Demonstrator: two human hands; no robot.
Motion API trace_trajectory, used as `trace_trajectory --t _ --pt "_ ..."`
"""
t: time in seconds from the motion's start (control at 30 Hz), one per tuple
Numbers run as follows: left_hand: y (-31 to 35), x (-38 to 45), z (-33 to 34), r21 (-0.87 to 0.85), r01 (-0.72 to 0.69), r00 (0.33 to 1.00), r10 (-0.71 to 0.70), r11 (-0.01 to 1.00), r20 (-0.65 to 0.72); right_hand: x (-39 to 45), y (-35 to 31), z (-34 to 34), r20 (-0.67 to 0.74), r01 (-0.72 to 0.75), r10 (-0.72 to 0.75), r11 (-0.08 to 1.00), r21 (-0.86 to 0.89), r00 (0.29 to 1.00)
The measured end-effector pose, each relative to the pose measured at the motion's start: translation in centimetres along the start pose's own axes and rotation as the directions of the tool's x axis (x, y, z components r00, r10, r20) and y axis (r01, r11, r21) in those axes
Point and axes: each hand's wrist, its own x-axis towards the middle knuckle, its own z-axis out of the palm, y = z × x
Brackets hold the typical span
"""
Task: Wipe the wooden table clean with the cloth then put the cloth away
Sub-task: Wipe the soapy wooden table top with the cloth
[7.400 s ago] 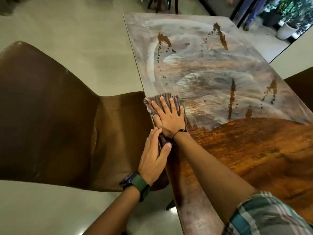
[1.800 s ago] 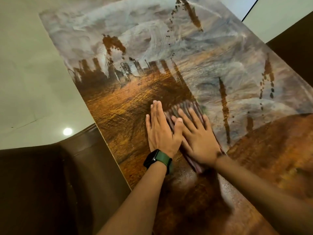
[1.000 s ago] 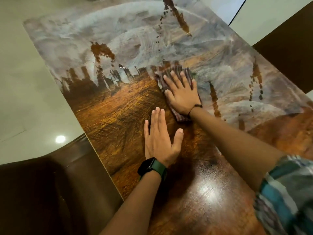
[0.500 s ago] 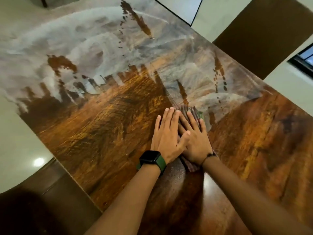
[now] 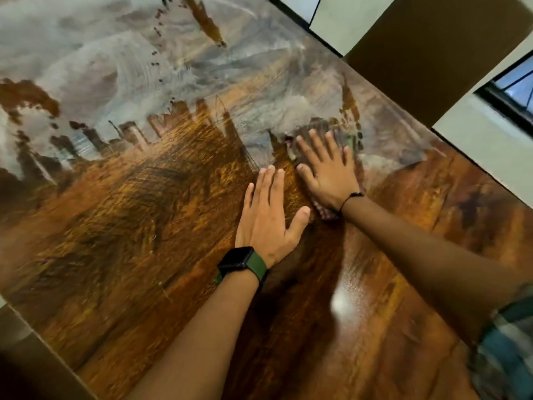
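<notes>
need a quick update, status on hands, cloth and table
Right hand flat on cloth, pressing it at the haze edge. Left hand flat on bare table. Far half hazy. Nothing in the way.

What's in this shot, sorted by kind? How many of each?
Hands: 2, left hand and right hand
Cloths: 1, cloth
Tables: 1, wooden table
Watches: 1, green-strapped watch
Total: 5
</notes>
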Motion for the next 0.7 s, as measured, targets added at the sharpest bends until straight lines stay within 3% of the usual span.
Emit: trace_trajectory --t 0.17,0.3,0.53,0.63,0.7 --pt "0.1 0.3 -0.3 -0.089 0.025 0.993 -0.035 0.996 -0.117 -10.9 -5.0 3.0 -0.042 0.326 -0.326 0.945 0.005 0.944" --pt "-0.1 0.9 0.4 0.005 -0.051 0.993 0.051 0.999 -0.11 -10.1 -0.1 2.7 -0.062 0.398 -0.395 0.917 0.031 0.916" --pt "6.1 5.1 5.1 0.005 -0.264 0.965 0.264 0.965 0.005 0.2 13.3 0.3 -0.032 0.018 -0.019 0.999 -0.028 0.999" --pt "7.9 8.0 7.1 0.033 -0.33 0.944 0.329 0.943 0.031 3.9 19.3 -0.4 -0.058 -0.207 0.209 0.978 0.025 0.976" --pt "7.4 8.8 7.6 0.027 -0.3 0.953 0.298 0.954 0.045 5.1 21.5 -0.9 -0.062 -0.308 0.312 0.949 0.058 0.948"
